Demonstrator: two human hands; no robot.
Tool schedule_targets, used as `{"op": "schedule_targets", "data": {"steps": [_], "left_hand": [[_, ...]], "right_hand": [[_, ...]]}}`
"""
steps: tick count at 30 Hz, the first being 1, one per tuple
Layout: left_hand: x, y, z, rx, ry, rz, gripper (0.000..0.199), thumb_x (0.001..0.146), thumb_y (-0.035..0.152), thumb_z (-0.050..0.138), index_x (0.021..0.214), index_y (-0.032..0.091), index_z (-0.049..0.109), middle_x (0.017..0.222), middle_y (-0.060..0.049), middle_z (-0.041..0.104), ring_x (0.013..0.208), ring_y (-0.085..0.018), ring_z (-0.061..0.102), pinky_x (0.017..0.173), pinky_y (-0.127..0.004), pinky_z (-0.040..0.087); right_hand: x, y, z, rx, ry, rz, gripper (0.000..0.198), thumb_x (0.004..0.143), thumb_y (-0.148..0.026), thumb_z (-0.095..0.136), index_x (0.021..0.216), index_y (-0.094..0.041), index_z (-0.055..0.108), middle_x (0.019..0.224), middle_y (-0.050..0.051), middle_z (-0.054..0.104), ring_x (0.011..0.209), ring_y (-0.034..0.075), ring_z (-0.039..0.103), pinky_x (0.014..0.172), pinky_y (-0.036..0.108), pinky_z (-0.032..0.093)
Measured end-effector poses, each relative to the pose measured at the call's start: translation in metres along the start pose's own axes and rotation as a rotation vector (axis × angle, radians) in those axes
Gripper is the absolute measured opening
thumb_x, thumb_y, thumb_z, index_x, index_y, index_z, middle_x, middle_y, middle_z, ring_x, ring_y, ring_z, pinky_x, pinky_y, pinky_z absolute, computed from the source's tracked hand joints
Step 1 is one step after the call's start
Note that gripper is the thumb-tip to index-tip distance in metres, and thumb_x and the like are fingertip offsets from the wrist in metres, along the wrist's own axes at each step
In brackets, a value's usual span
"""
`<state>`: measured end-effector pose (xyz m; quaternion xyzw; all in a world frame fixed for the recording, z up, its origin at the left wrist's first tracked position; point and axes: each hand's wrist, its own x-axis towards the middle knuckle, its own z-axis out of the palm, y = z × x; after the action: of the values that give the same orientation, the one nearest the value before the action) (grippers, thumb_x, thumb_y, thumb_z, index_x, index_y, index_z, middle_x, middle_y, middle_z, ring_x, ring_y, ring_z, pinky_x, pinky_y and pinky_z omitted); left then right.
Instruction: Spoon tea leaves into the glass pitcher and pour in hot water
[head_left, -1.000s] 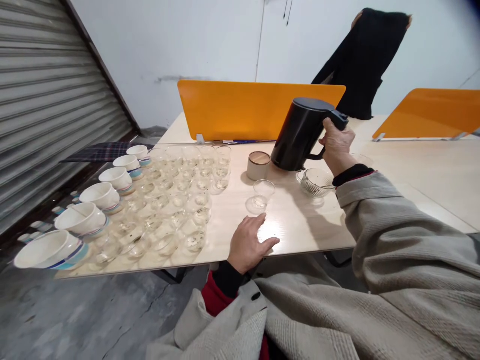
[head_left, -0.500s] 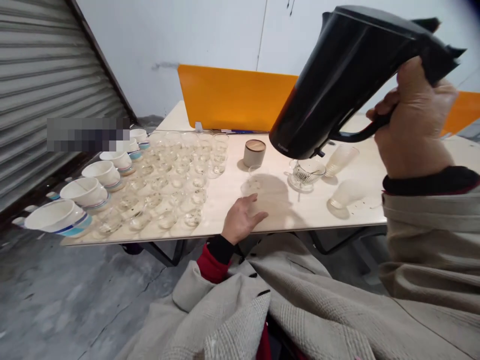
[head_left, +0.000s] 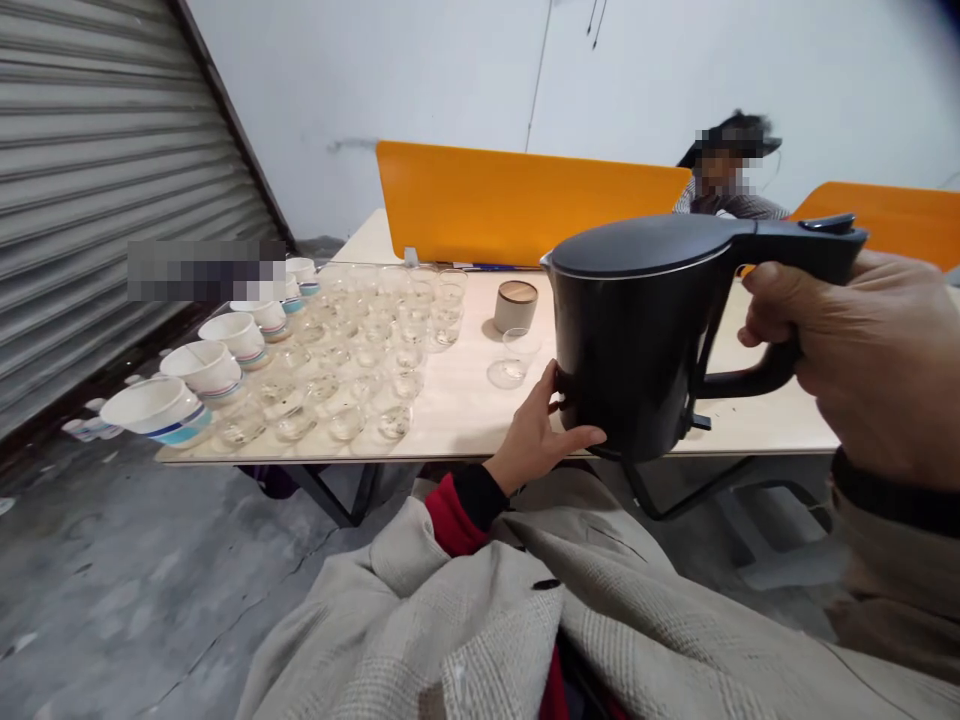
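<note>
My right hand (head_left: 877,350) is wrapped round the handle of a black electric kettle (head_left: 622,340), held nearly upright in the air over the front of the table. My left hand (head_left: 536,435) rests against the kettle's lower left side, thumb across its base and fingers at the side; some fingertips are hidden. Just left of the kettle stands a small clear glass (head_left: 517,350). Behind that glass is a grey canister (head_left: 516,308) with a wooden lid. Rows of small clear glasses (head_left: 346,420), with dark bits in them, fill the left part of the table.
White cups with blue bands (head_left: 157,408) line the table's left edge. An orange divider (head_left: 525,205) runs along the back, and a second orange panel (head_left: 885,225) stands farther right. Another person (head_left: 731,175) is behind the dividers. A roller shutter (head_left: 97,150) is at left.
The kettle has come down and to the left, from tilted to nearly upright. My left hand has moved right, from beside the small glass to the kettle. Another person has come into view.
</note>
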<state>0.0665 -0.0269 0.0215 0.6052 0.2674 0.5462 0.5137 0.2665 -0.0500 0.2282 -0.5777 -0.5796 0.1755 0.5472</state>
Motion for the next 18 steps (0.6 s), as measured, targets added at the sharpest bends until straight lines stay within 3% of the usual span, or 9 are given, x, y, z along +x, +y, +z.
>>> {"op": "schedule_targets", "data": {"steps": [4,7,10,15,18], "left_hand": [[0.001,0.002,0.017,-0.162,-0.007,-0.094,0.091,0.076,0.054,0.094,0.151,0.022,0.053,0.147,-0.016,0.064,0.136,-0.036,0.061,0.114,-0.054,0.053],[-0.003,-0.006,0.026,-0.273,-0.025,-0.222,0.091,0.073,0.054,0.097,0.146,0.021,0.054,0.145,-0.018,0.065,0.131,-0.036,0.065,0.108,-0.055,0.057],[-0.006,-0.013,0.032,-0.294,-0.022,-0.25,0.088,0.074,0.054,0.096,0.142,0.017,0.055,0.142,-0.02,0.067,0.132,-0.037,0.064,0.11,-0.058,0.055],[-0.005,-0.018,0.038,-0.373,-0.047,-0.232,0.084,0.077,0.059,0.093,0.139,0.014,0.058,0.144,-0.022,0.068,0.136,-0.038,0.063,0.118,-0.058,0.049],[-0.005,-0.02,0.04,-0.462,-0.051,-0.261,0.085,0.076,0.063,0.093,0.138,0.016,0.06,0.147,-0.021,0.066,0.137,-0.039,0.062,0.116,-0.058,0.051]], "right_hand": [[-0.002,-0.015,0.001,-0.195,-0.054,0.041,0.038,0.097,-0.024,0.072,0.06,-0.02,0.062,0.061,0.0,0.06,0.051,0.008,0.047,0.047,0.028,0.029],[0.004,-0.023,0.006,-0.276,-0.158,0.112,0.039,0.1,-0.025,0.067,0.061,-0.021,0.06,0.063,0.001,0.059,0.054,0.01,0.05,0.047,0.028,0.034],[0.013,-0.026,0.012,-0.29,-0.273,0.082,0.039,0.101,-0.03,0.065,0.064,-0.022,0.058,0.066,0.002,0.059,0.057,0.011,0.052,0.049,0.028,0.037],[0.028,-0.025,0.021,-0.226,-0.406,0.039,0.038,0.096,-0.05,0.071,0.072,-0.024,0.059,0.074,0.005,0.059,0.061,0.014,0.053,0.05,0.03,0.04],[0.036,-0.024,0.023,-0.254,-0.516,-0.033,0.043,0.092,-0.068,0.07,0.075,-0.029,0.062,0.077,0.007,0.059,0.067,0.021,0.058,0.048,0.033,0.045]]}}
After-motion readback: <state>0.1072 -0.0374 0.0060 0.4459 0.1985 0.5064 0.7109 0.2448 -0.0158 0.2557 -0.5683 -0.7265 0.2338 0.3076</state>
